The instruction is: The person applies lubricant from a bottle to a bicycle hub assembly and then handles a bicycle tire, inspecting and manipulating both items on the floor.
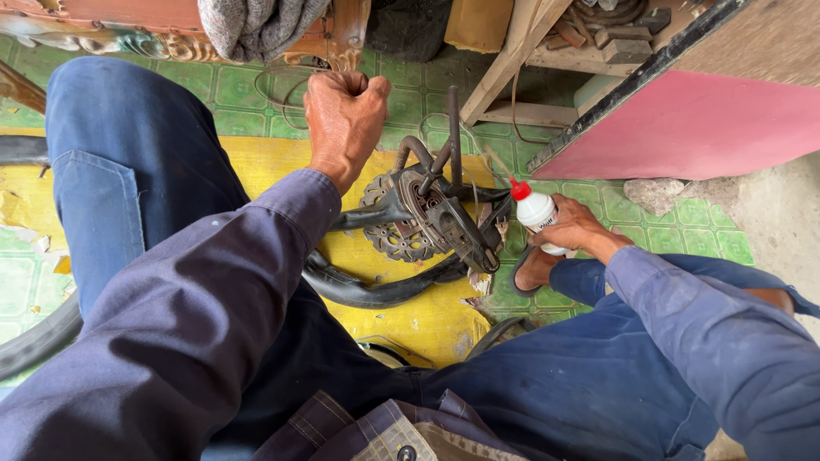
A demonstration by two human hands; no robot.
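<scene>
Green patterned floor tiles and a yellow mat are lying under the work. The left hand is clenching into a closed fist around something thin, too hidden to name, above a rusty bicycle hub and sprocket assembly. The right hand is wrapping tight around a small white squeeze bottle, its red nozzle pointing at the assembly. Liquid could be missing the part and spilling onto the mat if the bottle is tilting off line. A black rubber tube is curling beneath, a sandalled foot is sitting close, and a pink panel is leaning just beyond.
</scene>
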